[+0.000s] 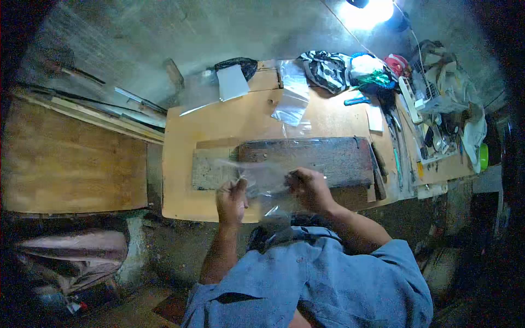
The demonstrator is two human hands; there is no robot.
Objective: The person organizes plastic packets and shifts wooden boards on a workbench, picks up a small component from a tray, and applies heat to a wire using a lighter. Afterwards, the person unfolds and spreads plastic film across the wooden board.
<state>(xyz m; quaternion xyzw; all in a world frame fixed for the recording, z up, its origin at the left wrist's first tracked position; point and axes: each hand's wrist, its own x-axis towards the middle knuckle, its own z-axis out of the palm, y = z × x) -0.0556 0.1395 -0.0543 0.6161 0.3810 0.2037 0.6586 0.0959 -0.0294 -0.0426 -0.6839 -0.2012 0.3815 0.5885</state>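
Note:
A thin, clear plastic sheet [263, 176] is stretched between my two hands over the front of the table; whether it is a bag or a single film I cannot tell. My left hand [233, 199] pinches its left side, fingers closed. On the other side, my right hand [309, 189] has curled fingers gripping the plastic near its right edge. Beneath and behind the hands lies a dark, worn wooden board [333, 156], with a paler board [210, 167] at its left. The plastic's lower part hangs toward my lap and is hard to make out.
Farther back on the table [186, 131] lie a clear plastic strip [293, 90], a white sheet [233, 82] and a striped bag [326, 71]. A blue-handled tool [357, 101] and a cluttered rack [440, 104] stand right. Another wooden surface [76, 158] is at left.

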